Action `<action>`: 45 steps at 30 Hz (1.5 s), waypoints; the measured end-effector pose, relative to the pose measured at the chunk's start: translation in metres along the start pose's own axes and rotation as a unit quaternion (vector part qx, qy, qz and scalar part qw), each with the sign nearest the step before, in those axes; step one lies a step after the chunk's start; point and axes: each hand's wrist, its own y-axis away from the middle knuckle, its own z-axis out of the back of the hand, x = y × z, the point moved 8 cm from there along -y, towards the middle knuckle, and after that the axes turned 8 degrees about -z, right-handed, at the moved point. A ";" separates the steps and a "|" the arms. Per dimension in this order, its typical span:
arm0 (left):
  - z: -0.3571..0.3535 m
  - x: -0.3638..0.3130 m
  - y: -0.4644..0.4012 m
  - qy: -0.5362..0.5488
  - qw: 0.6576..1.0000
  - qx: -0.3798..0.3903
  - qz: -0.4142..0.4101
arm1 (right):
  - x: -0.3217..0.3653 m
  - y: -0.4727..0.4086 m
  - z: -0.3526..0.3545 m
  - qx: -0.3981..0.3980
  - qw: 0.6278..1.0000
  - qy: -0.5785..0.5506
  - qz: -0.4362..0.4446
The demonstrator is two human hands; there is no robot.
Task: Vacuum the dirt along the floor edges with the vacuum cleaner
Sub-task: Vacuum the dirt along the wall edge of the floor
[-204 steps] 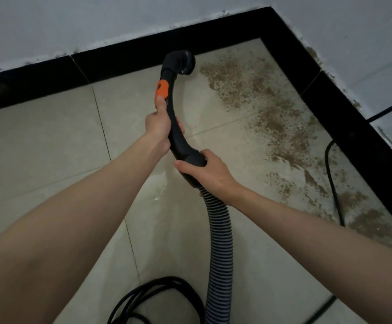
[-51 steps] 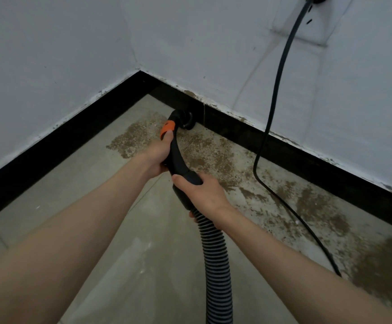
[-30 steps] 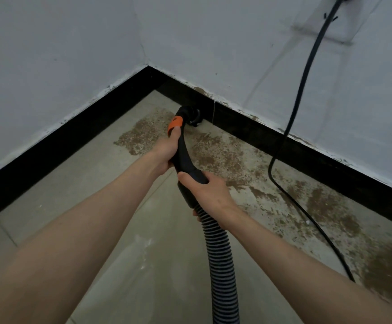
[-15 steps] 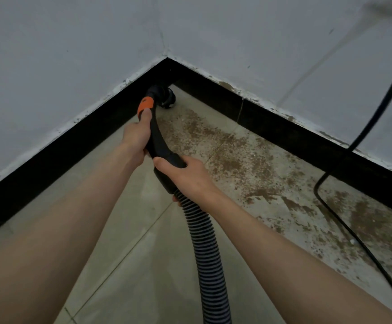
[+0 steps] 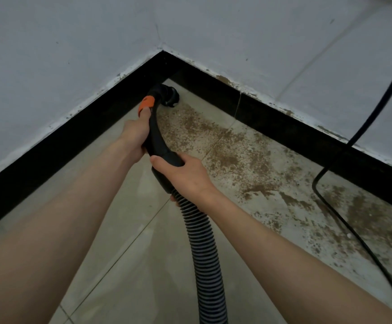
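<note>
Black vacuum handle (image 5: 158,143) gripped by left hand (image 5: 133,136) and right hand (image 5: 185,174).

Bare forearms (sleeveless to frame edge), hands ungloved.

Two pale grey walls (image 5: 73,43) met in a corner, black skirting (image 5: 38,157) ran along their foot (its top edge chipped and smeared white), beige floor tiles (image 5: 129,265) showed thin grout lines, faint seams crossed the right-hand wall.
</note>
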 end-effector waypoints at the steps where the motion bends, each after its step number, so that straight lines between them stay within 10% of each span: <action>1: -0.002 0.000 0.001 -0.004 1.000 0.002 0.003 | 0.000 0.002 0.002 -0.002 1.000 -0.002 -0.002; 45: -0.090 0.011 0.123 -0.057 0.986 0.155 0.031 | -0.055 0.109 0.078 -0.043 0.998 -0.034 -0.039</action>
